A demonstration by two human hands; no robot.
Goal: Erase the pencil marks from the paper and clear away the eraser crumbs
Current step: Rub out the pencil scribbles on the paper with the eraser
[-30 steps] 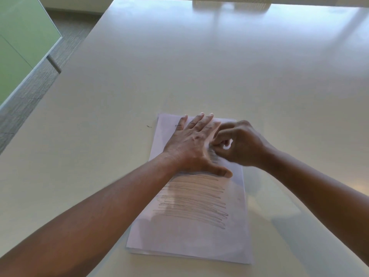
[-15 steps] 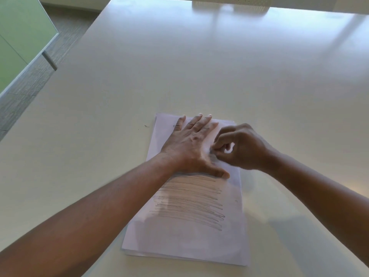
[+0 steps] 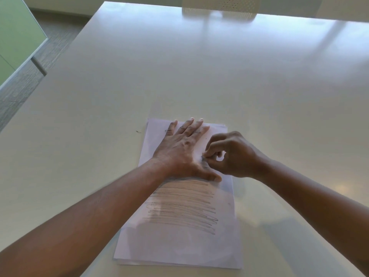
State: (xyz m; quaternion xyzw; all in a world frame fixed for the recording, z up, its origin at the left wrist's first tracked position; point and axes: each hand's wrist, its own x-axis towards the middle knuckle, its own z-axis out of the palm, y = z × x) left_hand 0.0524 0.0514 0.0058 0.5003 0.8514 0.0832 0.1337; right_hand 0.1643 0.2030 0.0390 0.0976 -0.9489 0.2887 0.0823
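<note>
A white sheet of paper (image 3: 179,248) lies lengthwise on the table in front of me. Grey pencil marks (image 3: 181,206) run in rows across its middle. My left hand (image 3: 183,148) lies flat on the paper's upper half, fingers straight and spread, thumb stretched out to the right. My right hand (image 3: 231,156) sits just right of it, its fingers curled and pinching a small white eraser (image 3: 219,155) against the paper near the left thumb. Most of the eraser is hidden inside the fingers.
The pale table (image 3: 199,76) stretches far ahead and to both sides. A small dark crumb (image 3: 137,131) lies on the table left of the paper's top corner. A chair back (image 3: 219,6) stands at the far edge, a green partition (image 3: 16,37) at the left.
My right hand with the eraser has slid slightly along the paper beside the left thumb. The left hand stays pressed flat in the same place. The view has shifted a little.
</note>
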